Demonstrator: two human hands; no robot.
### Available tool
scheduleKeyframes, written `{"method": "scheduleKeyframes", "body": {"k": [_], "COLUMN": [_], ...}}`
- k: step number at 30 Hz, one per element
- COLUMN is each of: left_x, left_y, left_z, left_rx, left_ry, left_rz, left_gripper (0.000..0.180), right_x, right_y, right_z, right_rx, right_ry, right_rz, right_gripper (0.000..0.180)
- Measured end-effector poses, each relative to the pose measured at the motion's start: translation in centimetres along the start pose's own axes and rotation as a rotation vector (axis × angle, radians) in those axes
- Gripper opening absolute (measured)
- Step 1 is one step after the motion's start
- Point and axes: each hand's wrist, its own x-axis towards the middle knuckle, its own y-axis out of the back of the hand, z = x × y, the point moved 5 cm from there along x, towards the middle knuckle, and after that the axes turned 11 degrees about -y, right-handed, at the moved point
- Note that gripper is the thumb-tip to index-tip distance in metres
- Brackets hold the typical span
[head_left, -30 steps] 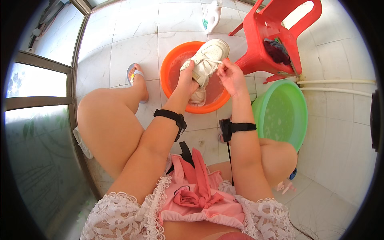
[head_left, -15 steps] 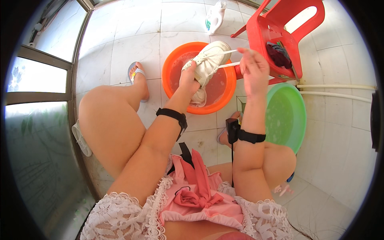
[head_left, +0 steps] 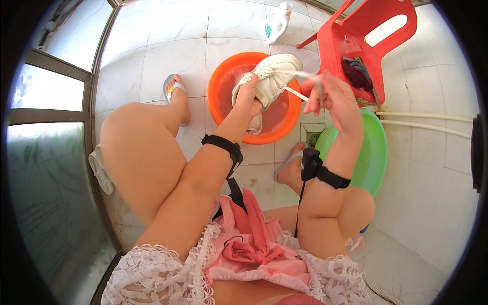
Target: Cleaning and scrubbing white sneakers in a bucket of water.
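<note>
Over an orange basin of cloudy water, my left hand grips a white lace-up sneaker, its toe pointing up and to the right. My right hand is to the right of the sneaker, fingers closed on a white shoelace that stretches across from the eyelets. Part of the lace near those fingers is smeared by motion. Below my left hand, another white shoe sits partly in the basin, mostly hidden by my wrist and the held sneaker.
A green basin stands at the right, partly behind my right forearm. Beyond it is a red plastic chair with dark cloth on it. A white bottle stands past the orange basin. A floor drain lies between the basins.
My right hand has moved right and slightly down, turning at the wrist, with the shoelace still in its fingers. The sneaker in my left hand has shifted slightly right.
</note>
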Motion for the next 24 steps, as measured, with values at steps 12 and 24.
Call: {"method": "scheduleKeyframes", "body": {"k": [12,24], "left_x": [-1.4,-1.1], "left_y": [-0.3,-2.3], "left_z": [-0.5,-0.1], "left_rx": [0.122,0.269], "left_ry": [0.060,-0.047], "left_rz": [-0.073,-0.159], "left_gripper": [0.034,0.031], "right_x": [7.5,4.5], "right_y": [-3.3,-1.5], "right_z": [7.9,3.9], "right_rx": [-0.624,0.301], "right_ry": [0.113,0.197], "right_rz": [0.541,0.209], "right_gripper": [0.023,0.012]}}
